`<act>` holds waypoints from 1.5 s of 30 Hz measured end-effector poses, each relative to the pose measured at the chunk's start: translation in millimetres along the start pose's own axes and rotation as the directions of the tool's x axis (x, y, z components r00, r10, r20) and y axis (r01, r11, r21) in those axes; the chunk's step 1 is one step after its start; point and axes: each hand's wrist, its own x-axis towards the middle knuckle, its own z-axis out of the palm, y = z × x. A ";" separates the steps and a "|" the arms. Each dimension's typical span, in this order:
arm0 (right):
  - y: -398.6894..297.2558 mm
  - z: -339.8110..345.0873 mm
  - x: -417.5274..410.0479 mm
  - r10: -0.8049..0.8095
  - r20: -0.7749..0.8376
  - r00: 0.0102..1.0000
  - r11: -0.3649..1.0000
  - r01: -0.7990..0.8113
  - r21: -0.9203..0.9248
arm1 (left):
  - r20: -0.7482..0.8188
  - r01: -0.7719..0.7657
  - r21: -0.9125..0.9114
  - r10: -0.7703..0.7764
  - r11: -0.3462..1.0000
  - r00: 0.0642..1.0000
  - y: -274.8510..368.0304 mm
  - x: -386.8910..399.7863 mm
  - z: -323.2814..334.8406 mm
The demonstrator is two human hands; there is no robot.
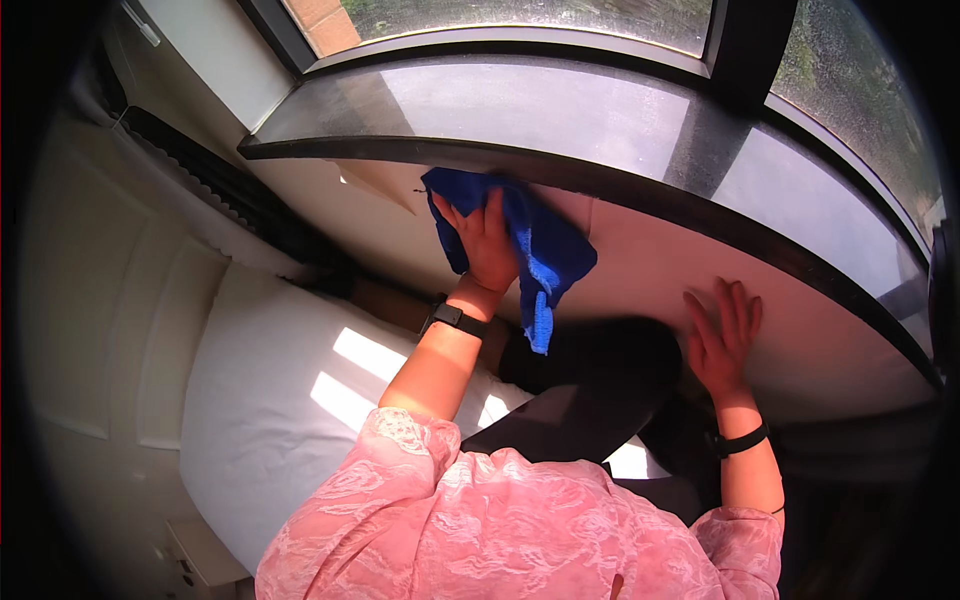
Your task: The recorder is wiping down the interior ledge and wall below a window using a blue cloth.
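Note:
Below the dark edge of the window sill [525, 90], my left hand [487, 240] lies on a blue cloth [559, 232] and presses it against the pale wall [637, 255]. Part of the cloth hangs down beside the wrist, its lighter blue edge showing. To the right, my right hand [724, 337] rests against the same wall with its fingers spread and nothing in it. Dark bands sit on both wrists.
A white pillow [262, 375] lies on the left, near a panelled headboard [112, 300]. My bent legs in black [600, 375] are between my arms and the wall. Dark-framed window panes [525, 15] rise behind the sill. A bedside cabinet [206, 547] stands at lower left.

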 end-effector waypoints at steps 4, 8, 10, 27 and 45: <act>0.0 5.4 -2.0 -0.008 -0.027 1.000 1.000 0.007 -0.026 | -0.069 0.337 -0.218 -0.359 0.916 0.931 10.4 5.0 9.9; 2.2 8.6 -3.2 -0.015 -0.052 0.999 1.000 0.014 -0.010 | 0.034 0.401 -0.128 -0.400 0.907 0.916 38.4 -33.0 6.9; 1.8 9.5 -0.7 -0.026 -0.059 0.998 0.999 0.024 -0.021 | 0.097 0.330 -0.044 -0.324 0.943 0.941 41.5 -80.8 12.5; 7.8 9.8 -9.4 -0.030 -0.024 0.999 0.997 0.028 -0.066 | 0.300 0.747 -0.167 -0.689 0.644 0.660 67.2 -41.4 -20.8; 8.2 17.8 -10.3 -0.063 -0.021 0.998 0.996 0.061 -0.060 | -0.272 0.700 -0.198 -0.725 0.686 0.633 -87.4 51.0 -43.7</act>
